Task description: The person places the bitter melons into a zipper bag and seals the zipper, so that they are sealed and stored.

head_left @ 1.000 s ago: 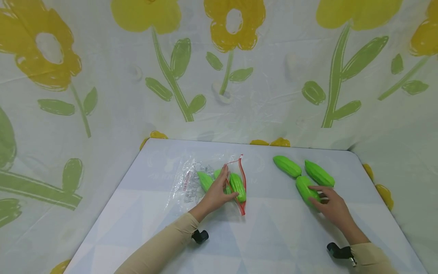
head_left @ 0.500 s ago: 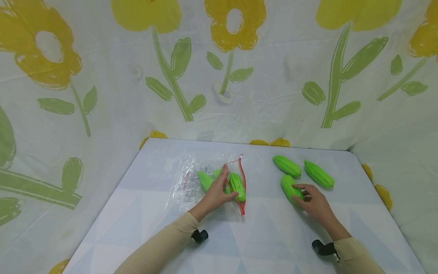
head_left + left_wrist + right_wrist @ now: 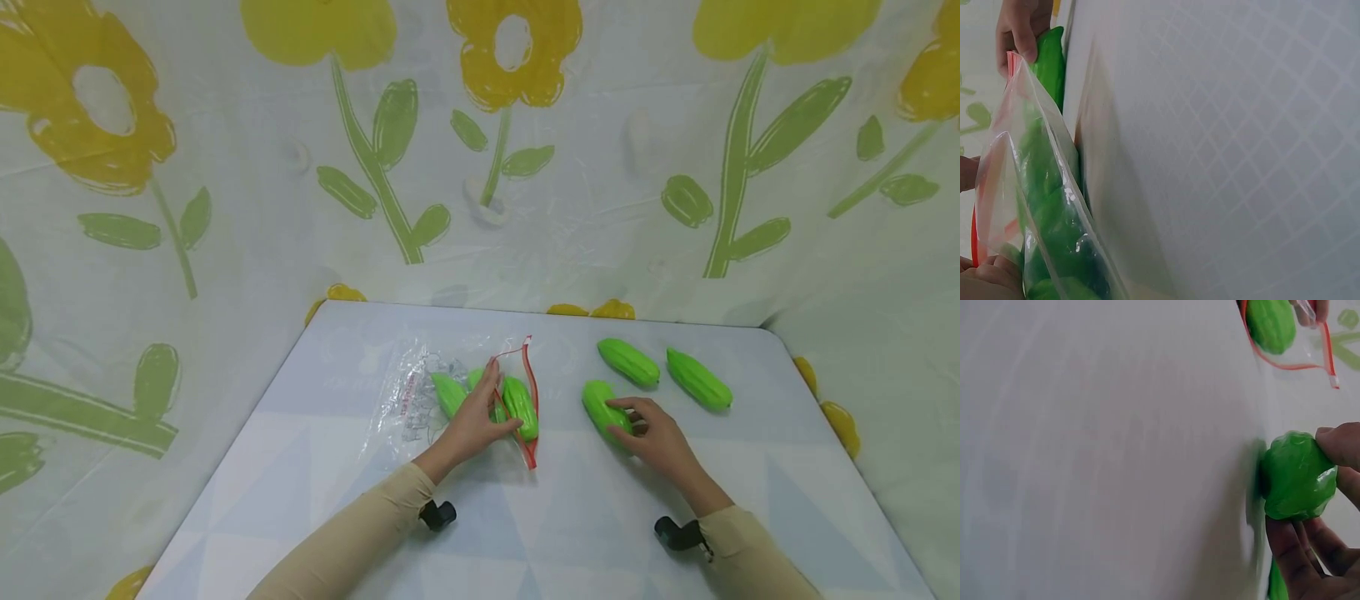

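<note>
Sliding leftward across the tabletop (image 3: pixel 570 517), the right hand (image 3: pixel 656 437) has carried one green toy cucumber (image 3: pixel 603 410) away from the two others it lay beside a second ago, and now has it roughly midway between that pair and the bag; its fingers and thumb are curled round the near end of the cucumber, which the right wrist view shows as a blunt green tip (image 3: pixel 1297 475) gripped between fingertips while it sits low against the white surface; the left hand (image 3: pixel 474 421) has not shifted in that time, its thumb and fingers pinching the near lip of the clear zip bag (image 3: pixel 450 392) so that the red-edged mouth (image 3: pixel 531 400) gapes toward the right; the left wrist view looks along the raised film, with green shapes behind the plastic and the right hand's cucumber at the far top corner; inside the bag lie bagged cucumbers (image 3: pixel 520 407), at least two and perhaps three, though the crumpled film makes the count uncertain; two loose cucumbers, the farther one (image 3: pixel 628 362) and the rightmost one (image 3: pixel 699 379), lie on the far right of the tabletop, well apart from the bag; judging from this, the held cucumber is on its way to the open mouth and not yet in, with the pair on the right left to follow
</note>
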Tool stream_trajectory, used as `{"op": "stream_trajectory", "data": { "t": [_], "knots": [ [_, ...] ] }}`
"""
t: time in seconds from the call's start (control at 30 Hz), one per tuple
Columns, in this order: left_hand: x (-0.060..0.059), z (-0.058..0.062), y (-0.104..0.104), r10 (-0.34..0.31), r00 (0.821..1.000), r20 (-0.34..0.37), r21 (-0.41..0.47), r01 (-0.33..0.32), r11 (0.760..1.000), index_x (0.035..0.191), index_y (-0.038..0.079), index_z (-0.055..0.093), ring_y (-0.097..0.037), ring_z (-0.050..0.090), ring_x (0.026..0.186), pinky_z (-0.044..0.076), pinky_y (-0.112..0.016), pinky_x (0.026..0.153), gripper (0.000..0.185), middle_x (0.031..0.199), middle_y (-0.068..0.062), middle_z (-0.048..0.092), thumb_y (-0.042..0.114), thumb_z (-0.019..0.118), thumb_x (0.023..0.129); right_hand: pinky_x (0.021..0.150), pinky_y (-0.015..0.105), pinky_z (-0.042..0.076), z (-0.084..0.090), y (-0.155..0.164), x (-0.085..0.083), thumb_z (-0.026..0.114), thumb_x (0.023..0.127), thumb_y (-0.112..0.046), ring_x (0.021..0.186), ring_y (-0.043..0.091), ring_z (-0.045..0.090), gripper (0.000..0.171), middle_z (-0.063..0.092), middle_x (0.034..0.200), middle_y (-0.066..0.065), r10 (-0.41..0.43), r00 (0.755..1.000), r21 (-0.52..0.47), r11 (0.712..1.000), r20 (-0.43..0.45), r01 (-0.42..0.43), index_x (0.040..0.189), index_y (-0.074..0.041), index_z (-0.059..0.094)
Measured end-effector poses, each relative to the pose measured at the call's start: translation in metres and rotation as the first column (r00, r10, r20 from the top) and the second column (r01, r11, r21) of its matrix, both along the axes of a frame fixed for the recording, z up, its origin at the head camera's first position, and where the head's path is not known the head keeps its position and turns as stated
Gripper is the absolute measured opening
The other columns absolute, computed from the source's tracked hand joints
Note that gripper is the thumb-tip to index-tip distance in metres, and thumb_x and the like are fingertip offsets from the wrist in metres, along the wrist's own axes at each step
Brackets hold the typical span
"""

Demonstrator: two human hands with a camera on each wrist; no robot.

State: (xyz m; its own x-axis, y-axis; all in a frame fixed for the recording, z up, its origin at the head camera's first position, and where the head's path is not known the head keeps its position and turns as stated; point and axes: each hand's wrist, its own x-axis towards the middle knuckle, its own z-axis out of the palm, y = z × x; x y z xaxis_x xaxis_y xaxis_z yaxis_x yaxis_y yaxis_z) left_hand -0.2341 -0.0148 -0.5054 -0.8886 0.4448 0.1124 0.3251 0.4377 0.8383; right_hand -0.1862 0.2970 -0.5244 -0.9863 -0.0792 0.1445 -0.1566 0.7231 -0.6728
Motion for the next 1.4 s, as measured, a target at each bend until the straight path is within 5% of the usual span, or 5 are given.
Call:
{"op": "stream_trajectory", "data": {
  "t": [0.97, 1.4],
  "knots": [
    [0.001, 0.001, 0.0, -0.003, 1.0, 0.007, 0.022, 0.002, 1.0, 0.15, 0.013, -0.001, -0.014, 0.022, 0.137, 0.039, -0.029, 0.1, 0.103, 0.156, 0.001, -0.003, 0.023, 0.074, 0.08, 0.073, 0.037, 0.054, -0.002, -0.029, -0.003, 0.069, 0.081, -0.04, 0.094, 0.024, 0.062, 0.044, 0.056, 0.123, 0.005, 0.027, 0.999, -0.024, 0.999, 0.025, -0.027, 0.122, -0.026, 0.058],
    [0.0, 0.0, 0.0, -0.008, 1.0, -0.005, 0.016, 0.008, 1.0, 0.15, 0.011, -0.001, -0.015, 0.024, 0.137, 0.039, -0.029, 0.1, 0.103, 0.156, -0.004, -0.002, 0.025, 0.073, 0.08, 0.077, 0.036, 0.054, -0.001, -0.033, -0.003, 0.07, 0.082, -0.033, 0.093, 0.019, 0.061, 0.042, 0.058, 0.118, 0.002, 0.05, 0.998, -0.045, 0.998, -0.045, -0.052, 0.122, -0.023, 0.06]
  ]
}}
